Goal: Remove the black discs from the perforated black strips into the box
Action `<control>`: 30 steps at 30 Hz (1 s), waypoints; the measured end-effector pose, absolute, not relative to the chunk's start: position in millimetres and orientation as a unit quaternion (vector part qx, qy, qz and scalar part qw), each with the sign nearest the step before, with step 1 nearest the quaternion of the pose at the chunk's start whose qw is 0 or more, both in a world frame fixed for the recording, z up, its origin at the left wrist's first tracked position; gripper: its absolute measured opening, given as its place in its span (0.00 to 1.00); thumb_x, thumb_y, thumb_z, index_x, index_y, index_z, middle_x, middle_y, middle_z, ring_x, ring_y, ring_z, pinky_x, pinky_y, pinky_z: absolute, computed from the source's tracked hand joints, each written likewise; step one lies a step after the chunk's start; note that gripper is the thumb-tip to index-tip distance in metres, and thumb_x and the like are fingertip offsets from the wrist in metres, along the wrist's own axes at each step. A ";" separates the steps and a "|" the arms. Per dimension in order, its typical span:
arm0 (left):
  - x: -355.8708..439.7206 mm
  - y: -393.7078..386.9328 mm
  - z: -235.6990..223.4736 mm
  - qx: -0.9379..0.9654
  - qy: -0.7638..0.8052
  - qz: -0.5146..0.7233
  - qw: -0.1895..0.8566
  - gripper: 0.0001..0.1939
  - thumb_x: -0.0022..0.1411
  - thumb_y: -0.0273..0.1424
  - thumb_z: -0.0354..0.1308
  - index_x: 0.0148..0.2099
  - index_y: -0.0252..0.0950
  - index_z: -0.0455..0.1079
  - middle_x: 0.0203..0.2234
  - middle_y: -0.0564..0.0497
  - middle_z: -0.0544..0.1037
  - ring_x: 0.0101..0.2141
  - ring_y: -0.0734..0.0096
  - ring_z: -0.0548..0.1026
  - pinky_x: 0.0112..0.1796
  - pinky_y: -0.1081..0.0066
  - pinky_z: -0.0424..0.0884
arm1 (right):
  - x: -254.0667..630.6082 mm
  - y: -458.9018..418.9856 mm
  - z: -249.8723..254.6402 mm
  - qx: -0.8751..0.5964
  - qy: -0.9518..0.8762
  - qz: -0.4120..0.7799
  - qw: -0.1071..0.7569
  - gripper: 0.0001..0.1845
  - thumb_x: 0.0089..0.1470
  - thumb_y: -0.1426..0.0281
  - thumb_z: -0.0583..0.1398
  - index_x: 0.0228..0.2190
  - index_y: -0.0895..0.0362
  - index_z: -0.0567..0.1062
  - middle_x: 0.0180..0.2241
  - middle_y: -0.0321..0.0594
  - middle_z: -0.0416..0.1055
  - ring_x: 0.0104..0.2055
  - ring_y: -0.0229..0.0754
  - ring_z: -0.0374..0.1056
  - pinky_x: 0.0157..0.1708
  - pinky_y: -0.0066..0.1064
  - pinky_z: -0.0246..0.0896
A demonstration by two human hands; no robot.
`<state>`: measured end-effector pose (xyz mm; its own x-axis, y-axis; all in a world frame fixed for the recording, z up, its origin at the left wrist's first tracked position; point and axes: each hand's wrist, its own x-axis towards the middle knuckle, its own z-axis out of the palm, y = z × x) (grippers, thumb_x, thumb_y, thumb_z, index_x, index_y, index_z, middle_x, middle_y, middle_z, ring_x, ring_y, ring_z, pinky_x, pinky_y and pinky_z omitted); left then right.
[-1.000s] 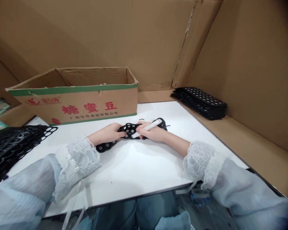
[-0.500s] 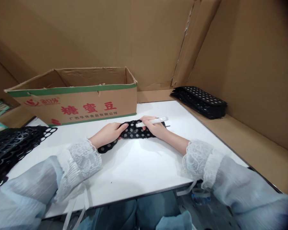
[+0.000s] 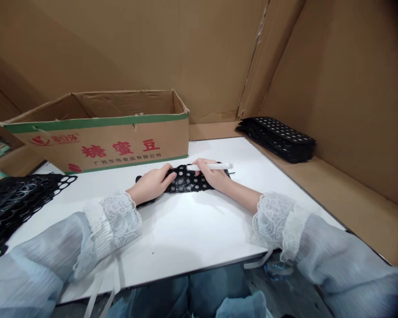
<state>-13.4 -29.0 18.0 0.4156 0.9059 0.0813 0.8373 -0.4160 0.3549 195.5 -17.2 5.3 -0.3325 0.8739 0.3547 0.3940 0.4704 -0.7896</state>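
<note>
One dotted black strip (image 3: 187,184) lies on the white desk (image 3: 192,234), near a cardboard box (image 3: 132,139). The left hand (image 3: 153,182) has its grip clamped on the strip's left part; the right hand (image 3: 212,175) has its grip closed around a white pen-shaped tool (image 3: 221,166) held over the strip.

The tabletop (image 3: 189,234) is brightly lit (the view's top-right corner black)

Dotted blk piece (image 3: 187,182) part-hidden by L hand (image 3: 153,182) & R hand (image 3: 212,174); blk lacy pile (image 3: 15,201) left of L hand cut off at edge.
</note>
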 end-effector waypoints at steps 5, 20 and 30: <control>-12.0 -26.4 20.8 0.834 0.510 0.151 0.144 0.20 0.62 0.44 0.35 0.35 0.36 0.61 0.30 0.48 0.72 0.32 0.63 0.69 0.35 0.69 0.61 | 192.4 -18.2 5.4 -0.388 -0.790 0.257 0.400 0.19 0.57 0.63 0.42 0.22 0.57 0.63 0.24 0.36 0.62 0.30 0.36 0.59 0.35 0.29 0.52; -11.8 -23.1 15.0 0.828 0.502 0.191 0.161 0.20 0.63 0.41 0.34 0.31 0.36 0.62 0.33 0.49 0.73 0.34 0.64 0.69 0.36 0.69 0.62 | 193.8 -19.7 5.2 -0.401 -0.781 0.263 0.401 0.21 0.58 0.62 0.42 0.21 0.57 0.64 0.23 0.36 0.63 0.29 0.37 0.60 0.34 0.30 0.53; -10.8 -28.8 6.8 0.861 0.488 0.140 0.039 0.20 0.64 0.41 0.32 0.36 0.37 0.62 0.24 0.50 0.71 0.26 0.65 0.69 0.29 0.69 0.59 | 188.5 -14.9 0.8 -0.336 -0.867 0.127 0.347 0.15 0.58 0.65 0.43 0.24 0.56 0.60 0.28 0.40 0.61 0.34 0.39 0.57 0.38 0.32 0.53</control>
